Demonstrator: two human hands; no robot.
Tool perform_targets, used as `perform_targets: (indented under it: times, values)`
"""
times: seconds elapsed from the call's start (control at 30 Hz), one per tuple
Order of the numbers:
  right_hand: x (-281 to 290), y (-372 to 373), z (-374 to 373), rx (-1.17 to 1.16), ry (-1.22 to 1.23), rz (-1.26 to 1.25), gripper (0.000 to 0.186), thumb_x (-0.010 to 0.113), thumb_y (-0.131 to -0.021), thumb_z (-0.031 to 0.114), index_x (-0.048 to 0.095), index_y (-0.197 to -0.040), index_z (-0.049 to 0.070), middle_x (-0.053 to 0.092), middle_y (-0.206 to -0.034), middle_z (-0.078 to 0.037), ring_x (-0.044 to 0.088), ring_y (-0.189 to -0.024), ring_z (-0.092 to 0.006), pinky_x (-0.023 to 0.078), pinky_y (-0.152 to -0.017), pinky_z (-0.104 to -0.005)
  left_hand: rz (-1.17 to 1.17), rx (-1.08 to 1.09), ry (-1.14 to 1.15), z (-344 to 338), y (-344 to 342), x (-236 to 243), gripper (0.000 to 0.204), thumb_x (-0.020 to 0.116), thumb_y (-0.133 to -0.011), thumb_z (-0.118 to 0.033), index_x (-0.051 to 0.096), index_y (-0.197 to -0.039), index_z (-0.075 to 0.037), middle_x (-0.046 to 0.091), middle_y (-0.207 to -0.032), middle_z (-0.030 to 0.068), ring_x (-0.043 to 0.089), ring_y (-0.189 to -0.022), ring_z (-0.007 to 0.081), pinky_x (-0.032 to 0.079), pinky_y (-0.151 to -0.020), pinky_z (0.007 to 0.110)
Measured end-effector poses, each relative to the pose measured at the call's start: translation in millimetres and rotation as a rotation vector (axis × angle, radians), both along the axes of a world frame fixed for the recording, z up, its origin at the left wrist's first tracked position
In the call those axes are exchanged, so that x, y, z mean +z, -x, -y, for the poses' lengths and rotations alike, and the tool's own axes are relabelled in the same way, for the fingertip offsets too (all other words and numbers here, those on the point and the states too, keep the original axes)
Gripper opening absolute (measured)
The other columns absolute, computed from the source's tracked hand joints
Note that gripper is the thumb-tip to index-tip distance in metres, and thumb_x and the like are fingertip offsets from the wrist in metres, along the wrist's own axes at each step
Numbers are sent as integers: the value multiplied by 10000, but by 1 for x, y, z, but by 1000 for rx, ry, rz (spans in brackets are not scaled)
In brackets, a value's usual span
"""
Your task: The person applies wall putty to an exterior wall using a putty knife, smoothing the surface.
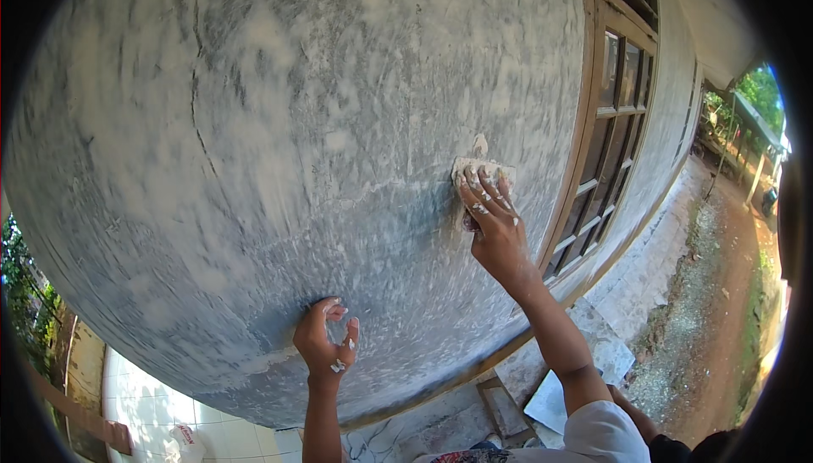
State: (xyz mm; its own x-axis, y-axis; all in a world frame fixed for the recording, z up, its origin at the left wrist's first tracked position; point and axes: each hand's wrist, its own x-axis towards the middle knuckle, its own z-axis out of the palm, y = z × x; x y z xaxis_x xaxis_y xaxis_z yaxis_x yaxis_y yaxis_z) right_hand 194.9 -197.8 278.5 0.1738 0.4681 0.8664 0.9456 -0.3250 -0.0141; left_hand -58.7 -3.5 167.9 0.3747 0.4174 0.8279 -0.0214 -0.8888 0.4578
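Against one grey wall (279, 107), one right hand (495, 224) grips one pale spreader (498, 166); one left hand (318, 343) curls loosely.

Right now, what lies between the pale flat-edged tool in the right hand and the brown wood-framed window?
In the head view, only patchy grey-and-white wall shows between the tool and window; nothing stands in that stretch.

Right grip (494, 201) holds pale scraper (489, 162) against patchy grey wall (339, 107); left grip (330, 334) half-curled near wall, lower down. Thin crack (196, 99) upper left, wooden window (603, 129) at right.
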Motion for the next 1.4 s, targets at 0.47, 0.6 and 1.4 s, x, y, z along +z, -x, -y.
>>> perform_targets:
  times: [0.47, 0.6, 1.4]
  values:
    - [39, -7, 19, -30, -125, 65, 671, 691, -743, -95, 645, -1386, 93, 676, -1358, -132, 594, -1315, -370, 452, -1145, -502, -109, 135, -176, 20, -13, -5, 275, 776, -850, -212, 696, -1061, -55, 576, -932, 105, 533, -857, 301, 430, -804, 426]
    - [18, -5, 12, -118, -116, 1, 685, 710, -735, -76, 637, -1393, 99, 652, -1396, -138, 623, -1270, -381, 534, -1050, -454, -132, 121, -164, 18, -11, -8, 296, 773, -852, -246, 704, -1065, -52, 567, -952, 114, 523, -881, 312, 427, -805, 433]
    - [23, -13, 45, 24, -72, -20, 629, 644, -720, -114, 738, -1286, 141, 731, -1263, -133, 687, -1210, -302, 596, -948, -409, -145, 78, -125, 13, -10, -12, 360, 774, -831, -310, 709, -1082, -59, 541, -966, 112, 483, -896, 310, 406, -829, 429]
